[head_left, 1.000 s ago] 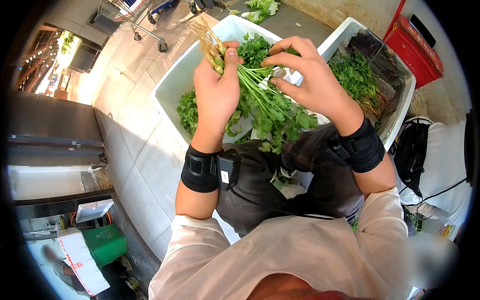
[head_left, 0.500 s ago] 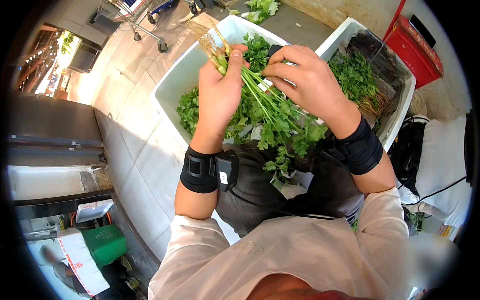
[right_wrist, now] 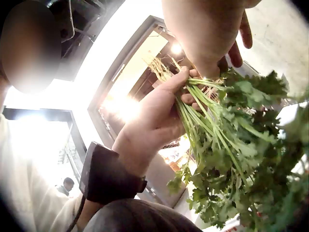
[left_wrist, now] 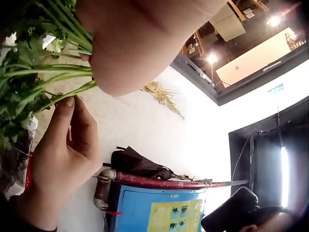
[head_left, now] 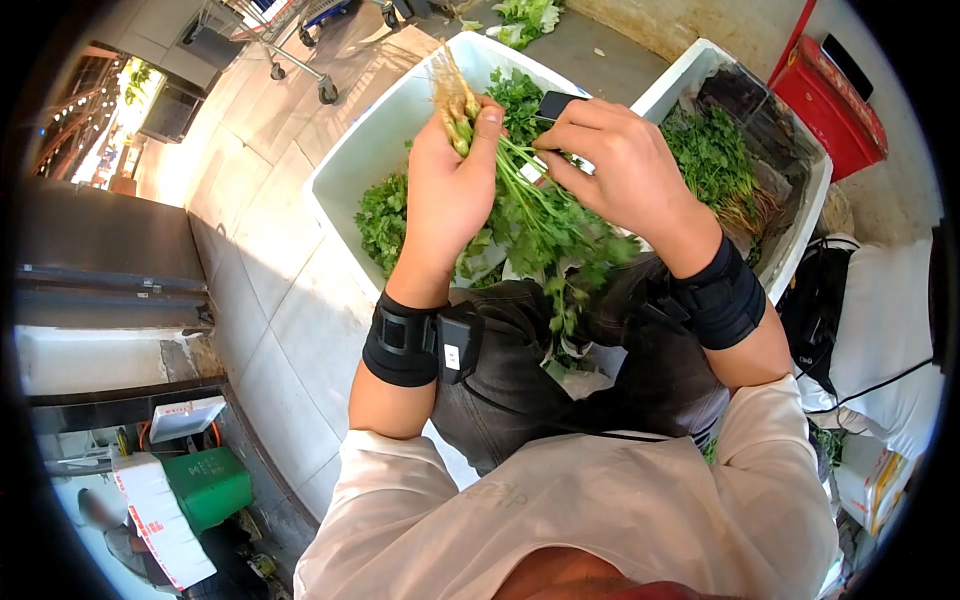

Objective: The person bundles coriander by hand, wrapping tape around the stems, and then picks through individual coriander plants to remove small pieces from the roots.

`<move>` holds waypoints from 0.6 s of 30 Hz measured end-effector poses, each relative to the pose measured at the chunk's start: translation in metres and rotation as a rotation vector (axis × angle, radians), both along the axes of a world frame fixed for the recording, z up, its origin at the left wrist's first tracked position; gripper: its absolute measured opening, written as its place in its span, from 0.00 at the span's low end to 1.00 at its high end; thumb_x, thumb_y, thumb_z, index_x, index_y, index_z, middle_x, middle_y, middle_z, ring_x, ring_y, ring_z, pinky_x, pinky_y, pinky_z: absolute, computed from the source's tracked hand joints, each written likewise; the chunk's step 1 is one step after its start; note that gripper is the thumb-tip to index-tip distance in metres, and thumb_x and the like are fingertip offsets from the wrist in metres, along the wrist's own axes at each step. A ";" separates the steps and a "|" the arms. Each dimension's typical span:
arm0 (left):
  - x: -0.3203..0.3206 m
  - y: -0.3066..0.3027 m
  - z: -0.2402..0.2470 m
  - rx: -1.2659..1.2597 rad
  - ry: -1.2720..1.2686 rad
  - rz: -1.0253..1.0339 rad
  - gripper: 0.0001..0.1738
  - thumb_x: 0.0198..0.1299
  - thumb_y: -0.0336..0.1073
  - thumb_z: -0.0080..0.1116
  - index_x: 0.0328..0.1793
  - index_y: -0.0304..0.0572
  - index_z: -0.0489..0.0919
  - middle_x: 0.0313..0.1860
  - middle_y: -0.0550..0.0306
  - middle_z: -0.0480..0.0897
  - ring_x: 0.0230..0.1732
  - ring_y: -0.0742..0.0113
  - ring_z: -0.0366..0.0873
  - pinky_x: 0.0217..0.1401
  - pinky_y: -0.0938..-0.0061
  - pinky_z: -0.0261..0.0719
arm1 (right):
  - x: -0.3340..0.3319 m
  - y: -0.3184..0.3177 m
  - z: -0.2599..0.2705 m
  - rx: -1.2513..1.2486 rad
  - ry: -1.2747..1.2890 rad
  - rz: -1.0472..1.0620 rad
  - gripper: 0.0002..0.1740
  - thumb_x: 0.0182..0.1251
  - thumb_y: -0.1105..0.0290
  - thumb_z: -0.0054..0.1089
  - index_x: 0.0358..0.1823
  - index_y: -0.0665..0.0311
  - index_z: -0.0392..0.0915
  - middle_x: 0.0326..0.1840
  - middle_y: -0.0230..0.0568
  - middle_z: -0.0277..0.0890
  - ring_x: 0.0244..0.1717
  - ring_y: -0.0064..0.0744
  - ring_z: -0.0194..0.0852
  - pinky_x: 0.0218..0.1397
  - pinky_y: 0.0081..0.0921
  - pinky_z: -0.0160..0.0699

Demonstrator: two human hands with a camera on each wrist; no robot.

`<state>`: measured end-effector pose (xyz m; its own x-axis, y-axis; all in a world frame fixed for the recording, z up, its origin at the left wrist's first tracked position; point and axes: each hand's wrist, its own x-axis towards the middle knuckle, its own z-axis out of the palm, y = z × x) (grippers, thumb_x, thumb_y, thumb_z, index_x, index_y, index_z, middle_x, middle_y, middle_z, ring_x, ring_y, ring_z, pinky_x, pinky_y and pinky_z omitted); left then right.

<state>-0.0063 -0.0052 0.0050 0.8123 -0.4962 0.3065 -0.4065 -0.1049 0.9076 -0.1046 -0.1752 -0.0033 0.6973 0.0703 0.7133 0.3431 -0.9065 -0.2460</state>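
L grip: my L grip (head_left: pixel 445 190) is closed tight, fingers + thumb wrapped round the herb bunch (head_left: pixel 540 230) right under the roots (head_left: pixel 455 95); no gap shows btwn fingers and stems.
R grip: my R grip (head_left: pixel 620 170) is curled in, nearly closed; thumb + fingertips pinch a few green stems just beside the L grip. How many stems, can't tell.
Herb bunch: up in the air over my lap, held by both grips. Pale stringy roots stick up past my L thumb; leafy ends hang down twd my dark trousers (head_left: pixel 520 370).
R wrist view: L fingers clamped across the stems, leaves spread out below them.
L wrist view: one R fingertip lies on a lower stem, the others bent behind it.
White bin (head_left: pixel 365 150): on the floor behind the bunch, more greens inside.
2nd bin (head_left: pixel 800 235): just beside the first, on my right, also w/ greens.
Red crate (head_left: pixel 835 95): beyond the 2nd bin, near the wall.
Wristbands: black strap (head_left: pixel 400 340) on L wrist, another on R.
Floor (head_left: pixel 270 290): grey tiles; trolley wheels (head_left: pixel 325 92) at top left.
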 end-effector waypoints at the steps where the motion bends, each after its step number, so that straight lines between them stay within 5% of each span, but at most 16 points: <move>1: -0.001 0.000 0.001 0.039 -0.084 0.002 0.11 0.78 0.38 0.55 0.50 0.37 0.82 0.37 0.66 0.81 0.35 0.79 0.73 0.39 0.79 0.73 | -0.001 0.001 0.001 0.000 0.000 0.001 0.04 0.59 0.69 0.69 0.33 0.59 0.85 0.32 0.35 0.78 0.38 0.41 0.81 0.44 0.37 0.83; 15: -0.014 -0.006 0.015 0.164 -0.291 0.079 0.13 0.77 0.40 0.56 0.50 0.36 0.79 0.33 0.61 0.80 0.34 0.74 0.72 0.41 0.75 0.74 | -0.005 -0.011 0.004 0.214 0.429 -0.357 0.08 0.60 0.66 0.64 0.35 0.62 0.85 0.35 0.45 0.83 0.39 0.53 0.85 0.44 0.46 0.84; 18: -0.003 0.001 0.011 -0.021 -0.281 0.171 0.14 0.78 0.42 0.54 0.51 0.37 0.80 0.34 0.54 0.83 0.37 0.68 0.80 0.43 0.69 0.77 | -0.006 -0.026 0.000 0.231 0.555 -0.435 0.09 0.62 0.67 0.62 0.38 0.61 0.86 0.39 0.44 0.86 0.42 0.52 0.86 0.46 0.45 0.85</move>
<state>-0.0092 -0.0044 0.0165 0.7653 -0.3508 0.5396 -0.6197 -0.1754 0.7650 -0.1108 -0.2010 -0.0032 0.8901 -0.4038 0.2113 -0.2657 -0.8364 -0.4794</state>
